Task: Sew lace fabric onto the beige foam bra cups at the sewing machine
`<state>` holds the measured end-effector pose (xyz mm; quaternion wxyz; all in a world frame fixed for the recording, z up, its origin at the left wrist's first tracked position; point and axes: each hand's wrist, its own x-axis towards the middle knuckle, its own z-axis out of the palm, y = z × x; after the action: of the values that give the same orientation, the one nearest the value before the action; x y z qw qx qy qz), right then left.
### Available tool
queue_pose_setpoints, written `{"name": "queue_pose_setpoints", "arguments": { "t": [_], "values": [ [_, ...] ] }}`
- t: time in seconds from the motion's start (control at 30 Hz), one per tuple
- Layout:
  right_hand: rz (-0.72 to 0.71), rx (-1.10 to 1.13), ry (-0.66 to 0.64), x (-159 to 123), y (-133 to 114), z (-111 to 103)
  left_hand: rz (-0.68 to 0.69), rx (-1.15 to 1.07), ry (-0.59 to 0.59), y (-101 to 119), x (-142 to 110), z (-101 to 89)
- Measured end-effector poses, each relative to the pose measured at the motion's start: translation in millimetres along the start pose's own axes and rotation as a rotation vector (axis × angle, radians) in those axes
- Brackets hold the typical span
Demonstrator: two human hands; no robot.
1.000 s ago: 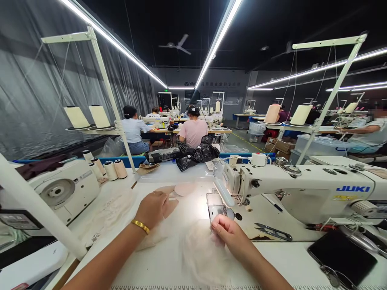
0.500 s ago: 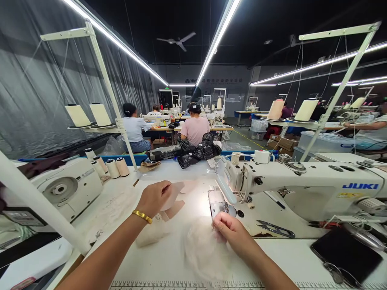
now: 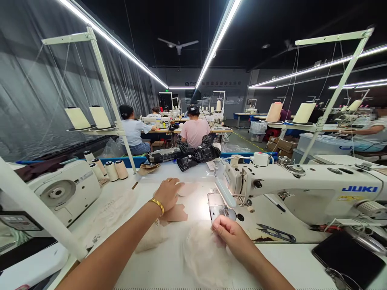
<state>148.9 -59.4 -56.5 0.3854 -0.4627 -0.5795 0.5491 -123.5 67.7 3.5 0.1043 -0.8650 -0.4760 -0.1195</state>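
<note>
a white tabletop (image 3: 133, 272) is being shown from above, lit brightly beside the metal needle plate (image 3: 215, 201) of a white sewing machine (image 3: 305, 181) with blue lettering on the right. the view of the needle area is being partly blocked by a pale, slanting bar (image 3: 225, 193). black-handled thread snips (image 3: 276, 233) are being kept on the machine bed, near a flat black object (image 3: 347, 255) at the table's right. on the left, another white machine (image 3: 65, 191) is being crossed by a thick white pole (image 3: 38, 207), with cream and peach thread cones (image 3: 111, 170) standing behind. crumpled black plastic bags (image 3: 199, 155) are being seen beyond the table; farther off, a person in a pink top (image 3: 195, 131) is being seen from behind.

the left hand (image 3: 166, 194) is being held palm down, fingers extended and loosely parted, over flat pinkish-tan pieces (image 3: 177, 213); whether any is being gripped cannot be told. the right hand (image 3: 225, 229) is being kept nearly closed, an edge of sheer cream fabric (image 3: 204, 251) being pinched between thumb and forefinger just beside the needle plate. the fabric is being spread, rumpled, on the table between the forearms.
</note>
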Motion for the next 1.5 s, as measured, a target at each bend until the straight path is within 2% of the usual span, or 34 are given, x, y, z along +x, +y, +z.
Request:
{"name": "queue_pose_setpoints", "arguments": {
  "t": [0.1, 0.17, 0.33, 0.37, 0.43, 0.5, 0.63, 0.7, 0.8, 0.9, 1.0, 1.07, 1.1, 1.13, 1.17, 1.23, 1.3, 1.33, 1.37, 1.4, 1.5],
  "values": [
    [0.005, -0.009, 0.029, -0.8, 0.2, -1.0, 0.081, 0.006, 0.032, -1.0, 15.0, 8.2],
    [0.009, -0.012, 0.044, -1.2, -0.5, -1.4, 0.154, -0.017, 0.101, 3.1, 11.1, 5.4],
    [0.031, 0.035, 0.072, -0.1, -5.5, -0.6, 0.419, -0.113, 0.323, 28.3, -40.0, -22.8],
    [0.034, 0.041, 0.083, -0.1, -7.0, -0.2, 0.524, -0.133, 0.414, 35.7, -51.4, -28.7],
    [0.034, 0.054, 0.094, -0.6, -9.3, 0.4, 0.628, -0.137, 0.522, 50.9, -69.5, -37.3],
    [0.025, 0.079, 0.098, -1.8, -10.1, 0.3, 0.665, -0.128, 0.556, 64.6, -79.8, -40.6],
    [-0.010, 0.141, 0.084, -3.6, -7.8, -1.7, 0.689, -0.107, 0.541, 80.6, -86.8, -38.1],
    [-0.021, 0.121, 0.085, -4.5, -7.5, -2.1, 0.669, -0.128, 0.470, 84.3, -88.7, -39.0],
    [-0.037, 0.049, 0.105, -8.2, -11.9, 0.6, 0.550, -0.326, 0.204, 87.9, -87.5, -46.1],
    [-0.109, -0.093, 0.071, -17.5, -23.1, 5.4, 0.370, -0.603, -0.034, 91.1, -73.5, -53.1],
    [-0.209, -0.325, 0.038, -31.0, -38.0, 5.6, 0.255, -0.764, -0.313, 94.3, -49.7, -54.4],
    [-0.328, -0.490, 0.101, -39.2, -47.3, 2.2, 0.205, -0.774, -0.480, 95.4, -36.0, -53.6],
    [-0.421, -0.568, 0.167, -42.3, -51.0, 0.3, 0.179, -0.757, -0.497, 95.2, -31.5, -53.2],
    [-0.528, -0.639, 0.245, -44.3, -54.0, -1.3, 0.156, -0.735, -0.452, 94.4, -29.0, -52.6],
    [-0.637, -0.700, 0.329, -45.3, -55.8, -2.2, 0.144, -0.707, -0.350, 92.9, -28.4, -51.8],
    [-0.804, -0.780, 0.452, -43.6, -54.9, -2.3, 0.194, -0.609, -0.026, 88.5, -32.8, -48.3],
    [-0.837, -0.835, 0.460, -38.2, -46.7, -1.8, 0.326, -0.381, 0.278, 84.6, -43.1, -41.8],
    [-0.816, -0.862, 0.427, -34.5, -39.7, -2.6, 0.385, -0.243, 0.351, 83.8, -49.5, -37.7],
    [-0.783, -0.888, 0.373, -30.5, -31.2, -4.6, 0.428, -0.122, 0.359, 84.2, -56.0, -33.4],
    [-0.746, -0.912, 0.305, -26.2, -21.7, -8.2, 0.456, -0.044, 0.308, 85.9, -61.8, -29.2],
    [-0.685, -0.927, 0.087, -12.3, 5.6, -27.4, 0.512, -0.014, 0.078, 97.6, -67.6, -18.5]
  ]
}}
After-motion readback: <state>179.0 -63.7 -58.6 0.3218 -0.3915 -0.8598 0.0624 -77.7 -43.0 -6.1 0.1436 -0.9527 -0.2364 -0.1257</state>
